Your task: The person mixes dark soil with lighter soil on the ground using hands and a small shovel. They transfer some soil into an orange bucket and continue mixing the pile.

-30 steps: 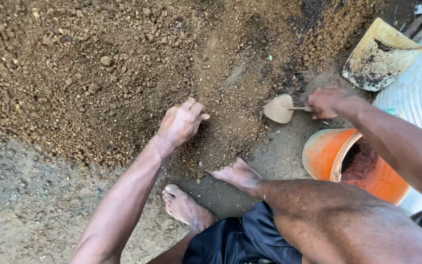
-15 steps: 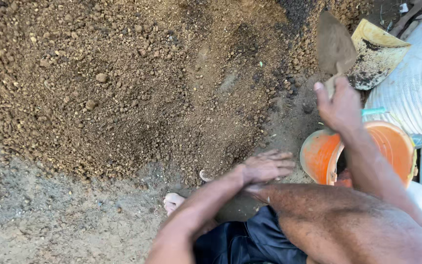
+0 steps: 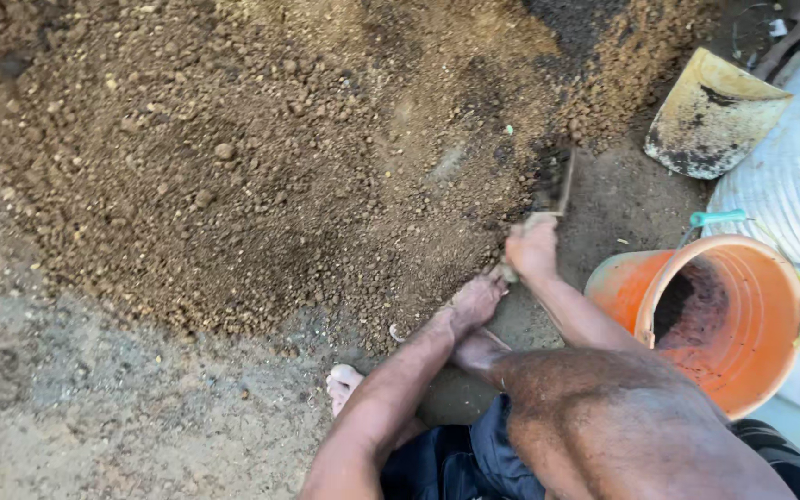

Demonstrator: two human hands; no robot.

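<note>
The right hand [image 3: 531,248] has come down from high over the orange bucket [image 3: 729,319]; its grip is closed on a small trowel [image 3: 553,190], now digging into the soil pile [image 3: 261,157]. The left hand [image 3: 476,301] rests loose on the ground beside it. More scooping seems underway.

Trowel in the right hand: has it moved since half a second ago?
Yes. The trowel has come down from beside the yellow scoop into the soil pile, left of the orange bucket, gripped by the right hand.
</note>
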